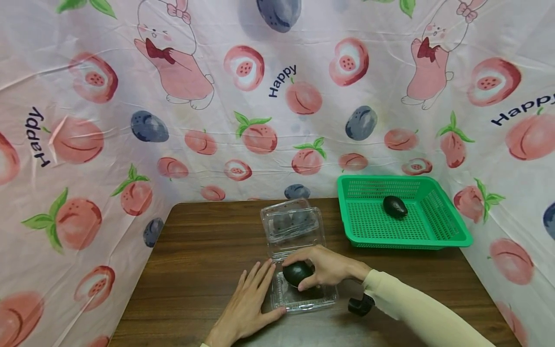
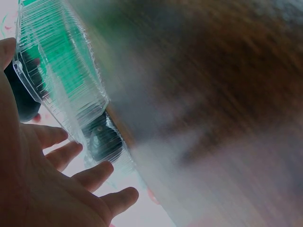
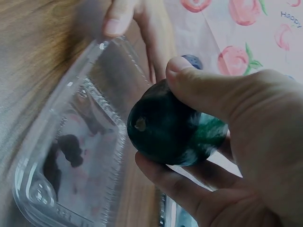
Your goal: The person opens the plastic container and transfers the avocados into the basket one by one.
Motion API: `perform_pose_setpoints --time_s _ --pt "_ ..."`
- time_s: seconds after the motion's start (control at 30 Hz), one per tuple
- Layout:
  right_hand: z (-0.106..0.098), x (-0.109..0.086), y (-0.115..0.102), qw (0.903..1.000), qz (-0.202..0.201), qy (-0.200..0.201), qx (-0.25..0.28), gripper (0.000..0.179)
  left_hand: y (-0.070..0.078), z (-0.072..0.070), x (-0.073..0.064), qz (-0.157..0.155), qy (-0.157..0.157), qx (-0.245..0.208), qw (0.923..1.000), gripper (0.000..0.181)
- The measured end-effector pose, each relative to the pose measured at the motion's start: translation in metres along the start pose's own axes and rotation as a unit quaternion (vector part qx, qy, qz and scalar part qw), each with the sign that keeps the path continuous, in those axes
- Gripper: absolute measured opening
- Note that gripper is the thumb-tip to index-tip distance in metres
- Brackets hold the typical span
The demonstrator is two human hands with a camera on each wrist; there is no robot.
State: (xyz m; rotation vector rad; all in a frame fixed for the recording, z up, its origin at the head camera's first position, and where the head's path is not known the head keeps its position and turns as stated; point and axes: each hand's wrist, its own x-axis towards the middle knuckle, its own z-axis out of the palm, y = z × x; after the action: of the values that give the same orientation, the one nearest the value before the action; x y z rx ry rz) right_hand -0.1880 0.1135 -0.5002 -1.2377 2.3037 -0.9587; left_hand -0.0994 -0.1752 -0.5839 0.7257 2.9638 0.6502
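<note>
My right hand grips a dark green avocado between thumb and fingers. The avocado is above the base of an open clear plastic clamshell box, and its stem end shows in the right wrist view. My left hand lies at the box's left side with fingers spread, its thumb and fingertips at the edge. The raised lid stands behind the base. Beyond it is another clear plastic box with dark rounded things showing through the plastic; the left wrist view shows a dark avocado through clear plastic.
A green perforated basket stands at the back right of the wooden table, with one avocado inside. A fruit-print cloth hangs behind and at both sides. A black wrist device is below the right wrist.
</note>
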Motion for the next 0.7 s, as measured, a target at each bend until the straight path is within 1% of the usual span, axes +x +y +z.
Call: perform_pose_setpoints --time_s 0.13,0.3,0.43,0.7 --pt "-0.009 -0.004 -0.001 0.9998 -0.011 0.014 0.005 0.064 0.000 0.000 0.000 -0.001 0.000 0.001 1.0000 0.111" --pt "-0.021 -0.011 0.000 0.9994 -0.015 0.029 0.015 0.063 0.000 0.000 0.000 0.000 0.002 0.008 1.0000 0.111" --pt "-0.032 -0.019 0.001 0.9987 -0.008 0.045 0.021 0.063 0.001 0.001 0.000 0.001 0.004 0.011 0.9999 0.111" --pt "-0.053 -0.034 0.005 0.9958 0.019 0.073 0.051 0.064 0.003 0.001 -0.001 -0.003 0.003 0.010 0.9999 0.112"
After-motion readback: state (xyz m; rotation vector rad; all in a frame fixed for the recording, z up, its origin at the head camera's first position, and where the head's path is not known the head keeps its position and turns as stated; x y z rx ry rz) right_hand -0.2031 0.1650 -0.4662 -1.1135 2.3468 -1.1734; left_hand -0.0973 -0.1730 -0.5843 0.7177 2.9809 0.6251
